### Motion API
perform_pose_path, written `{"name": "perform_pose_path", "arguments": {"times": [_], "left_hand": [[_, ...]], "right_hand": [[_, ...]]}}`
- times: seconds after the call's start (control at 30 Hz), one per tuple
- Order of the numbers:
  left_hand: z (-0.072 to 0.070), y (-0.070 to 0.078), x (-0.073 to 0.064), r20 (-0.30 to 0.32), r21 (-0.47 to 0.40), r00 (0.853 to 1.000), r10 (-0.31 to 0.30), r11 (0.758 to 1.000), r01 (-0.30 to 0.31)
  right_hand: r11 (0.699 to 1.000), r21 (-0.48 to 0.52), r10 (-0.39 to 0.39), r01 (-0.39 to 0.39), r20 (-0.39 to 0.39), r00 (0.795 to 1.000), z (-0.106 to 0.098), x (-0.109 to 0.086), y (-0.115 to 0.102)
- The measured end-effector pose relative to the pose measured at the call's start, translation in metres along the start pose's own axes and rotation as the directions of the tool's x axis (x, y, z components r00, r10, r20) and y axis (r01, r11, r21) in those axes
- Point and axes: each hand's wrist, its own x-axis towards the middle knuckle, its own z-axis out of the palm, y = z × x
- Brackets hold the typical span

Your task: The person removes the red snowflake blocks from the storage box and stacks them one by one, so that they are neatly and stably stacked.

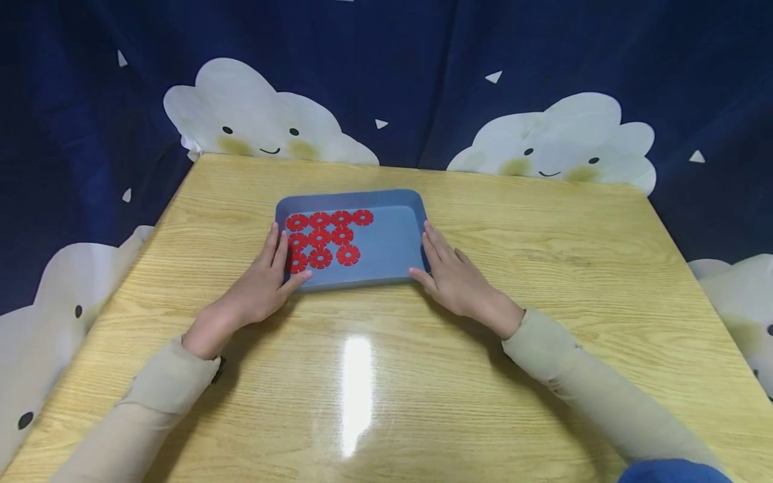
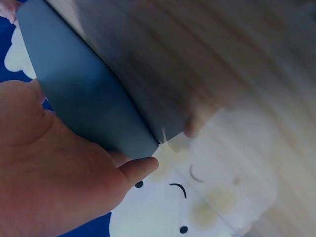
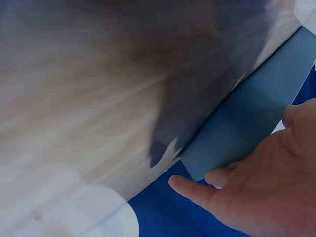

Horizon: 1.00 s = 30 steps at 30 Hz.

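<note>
A shallow blue-grey tray [image 1: 386, 251] sits on the table, with several red notched plastic discs [image 1: 320, 238] laid flat in rows over its left part. At the tray's left end my left hand [image 1: 256, 285] rests its extended fingers along the side wall, thumb at the front left corner. My right hand [image 1: 459, 282] touches the right end with straight fingers, its thumb near the front right corner. Both wrist views show the tray's outer wall [image 2: 84, 84] beside the palm; the discs are hidden there.
The wooden table [image 1: 531, 255] extends around the tray, with a light reflection in front of it. Behind the far edge hangs a dark blue curtain [image 1: 410, 67]. White cloud shapes [image 1: 561, 144] with drawn faces line the table's edges.
</note>
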Motion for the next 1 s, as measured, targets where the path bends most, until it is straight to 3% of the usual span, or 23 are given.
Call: {"name": "perform_pose_path", "arguments": {"times": [0.57,1.0], "left_hand": [[0.021,0.033,0.016,0.005,0.023,0.999,0.052,0.998,-0.052],[0.031,0.053,0.016,-0.018,0.057,0.994,0.104,0.993,-0.103]], "right_hand": [[0.999,-0.010,0.047,-0.048,-0.055,0.997,0.000,-0.048,0.022],[0.997,-0.012,0.069,-0.070,-0.082,0.994,0.000,-0.074,0.030]]}}
